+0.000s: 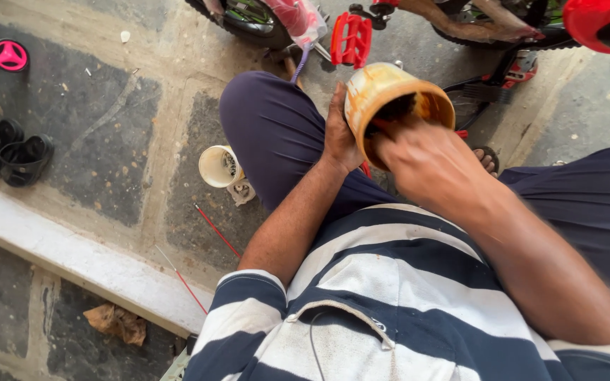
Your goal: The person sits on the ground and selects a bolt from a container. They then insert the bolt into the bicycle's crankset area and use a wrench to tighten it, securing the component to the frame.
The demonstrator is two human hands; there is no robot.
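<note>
Outdoor bicycle repair spot, stone paving (pixel 93 127), children's bikes (pixel 262 21), red pedal (pixel 353 39)

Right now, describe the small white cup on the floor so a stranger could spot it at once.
Start at the person's bent knee in dark blue trousers, on the left of the view. Just beside it, on the stone floor, lies the white cup, tipped on its side with its open mouth facing the camera. Unlike the orange-stained tub gripped by the left hand, it is plain, smaller and untouched.

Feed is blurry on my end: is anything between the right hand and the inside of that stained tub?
Nothing visible. The left hand grips the tub from its side, mouth open, and the right hand already has its fingers inside.
</note>
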